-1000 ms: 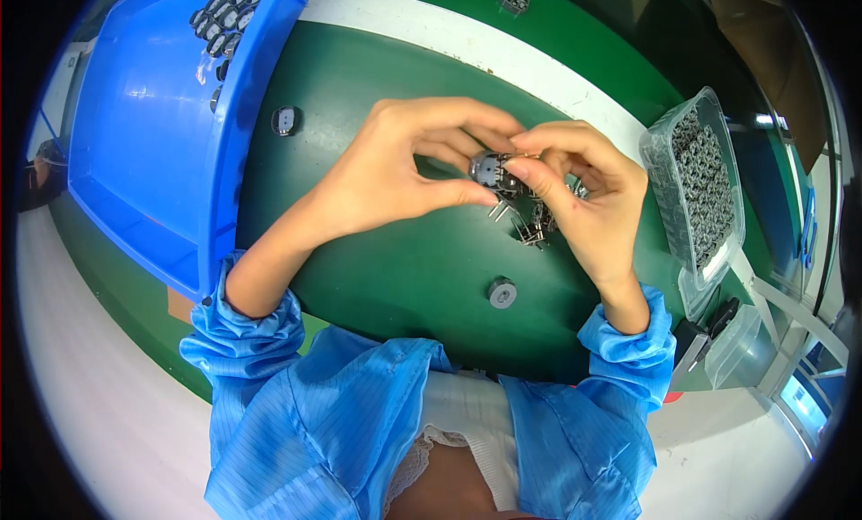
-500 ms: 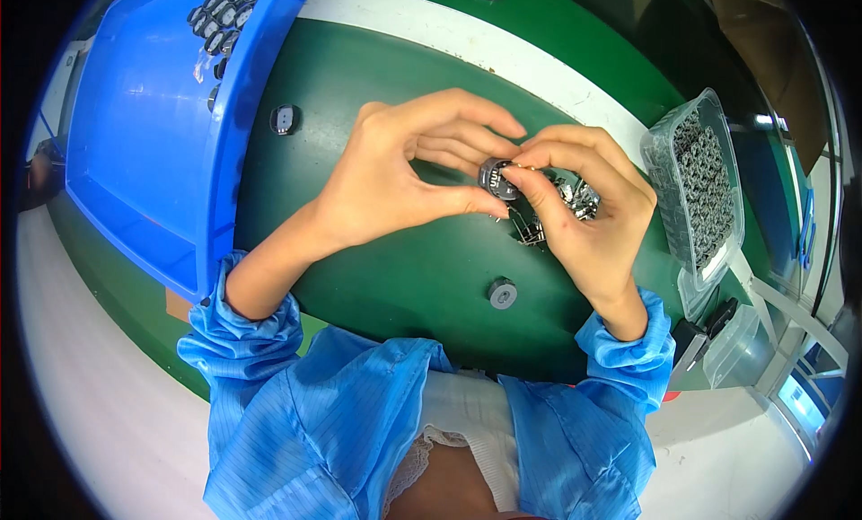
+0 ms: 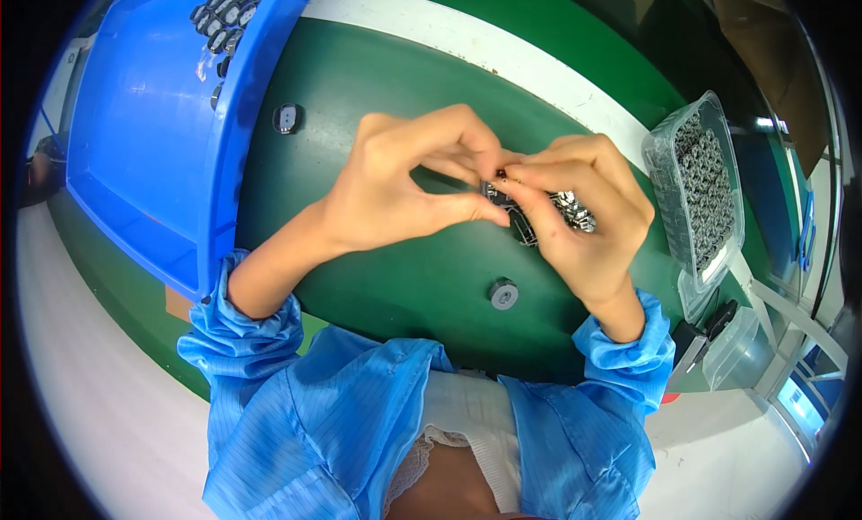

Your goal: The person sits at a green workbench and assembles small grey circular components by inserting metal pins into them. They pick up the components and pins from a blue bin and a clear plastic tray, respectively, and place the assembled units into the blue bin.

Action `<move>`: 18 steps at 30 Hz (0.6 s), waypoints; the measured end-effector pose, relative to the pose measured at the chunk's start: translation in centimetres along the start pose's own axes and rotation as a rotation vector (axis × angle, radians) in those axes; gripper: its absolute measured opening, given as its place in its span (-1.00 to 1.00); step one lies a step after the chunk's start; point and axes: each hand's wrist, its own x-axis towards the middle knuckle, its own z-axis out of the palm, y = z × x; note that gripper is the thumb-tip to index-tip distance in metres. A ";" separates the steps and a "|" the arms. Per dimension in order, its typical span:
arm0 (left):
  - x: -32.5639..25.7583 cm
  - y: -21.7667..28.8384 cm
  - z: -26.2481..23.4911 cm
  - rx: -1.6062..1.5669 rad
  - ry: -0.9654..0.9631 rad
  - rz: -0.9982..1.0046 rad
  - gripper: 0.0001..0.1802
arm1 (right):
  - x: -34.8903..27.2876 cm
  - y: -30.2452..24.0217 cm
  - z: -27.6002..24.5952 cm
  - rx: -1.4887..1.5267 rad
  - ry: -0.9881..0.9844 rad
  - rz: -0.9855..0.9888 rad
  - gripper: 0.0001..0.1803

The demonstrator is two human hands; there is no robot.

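Note:
In front of me my left hand (image 3: 395, 180) and my right hand (image 3: 600, 216) meet over the green work surface. Between their fingertips is a small dark round part (image 3: 491, 195), mostly covered by the fingers. My left thumb and fingers hold it from the left. The right thumb and index finger pinch at its upper right edge; whether a smaller piece is between them cannot be made out. Beneath and behind my right hand lies a heap of shiny metal clips (image 3: 575, 213). A grey round part (image 3: 505, 294) lies apart, nearer to me.
A blue bin (image 3: 148, 152) stands at the left, with several dark parts (image 3: 224, 17) in its far end. One dark part (image 3: 286, 118) lies on the green mat (image 3: 386, 71) beside it. At the right, a clear plastic box (image 3: 664, 174) is filled with small metal pieces (image 3: 702, 192).
The round part has tipped between my fingers, so its printed face no longer shows. My left index finger has bent and closed in, and both hands have shifted slightly.

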 end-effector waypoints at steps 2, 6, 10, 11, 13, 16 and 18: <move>-0.2 -0.2 0.2 0.100 0.018 0.061 -0.57 | 0.0 -0.1 -0.1 -0.038 -0.023 -0.029 -0.83; -0.1 0.0 0.3 0.107 0.075 0.107 -0.51 | 0.2 -0.5 0.0 0.218 -0.080 0.293 -0.77; 0.4 -0.3 -0.5 0.423 -0.020 0.287 -0.49 | -0.4 0.2 -0.6 0.824 -0.405 0.781 -0.75; 0.4 -0.3 -0.5 0.461 -0.042 0.310 -0.48 | -0.5 0.1 -0.4 0.771 -0.404 0.730 -0.83; 0.2 -0.1 -0.6 0.506 -0.048 0.355 -0.49 | -0.7 0.9 -0.2 0.825 -0.415 0.667 -0.82; 0.1 0.2 -0.9 0.463 -0.012 0.283 -0.47 | -0.1 1.5 0.0 0.848 -0.360 0.644 -0.84; 0.2 0.9 -1.5 0.455 0.007 0.146 -0.41 | 1.5 2.7 -0.7 0.643 -0.325 0.604 -0.84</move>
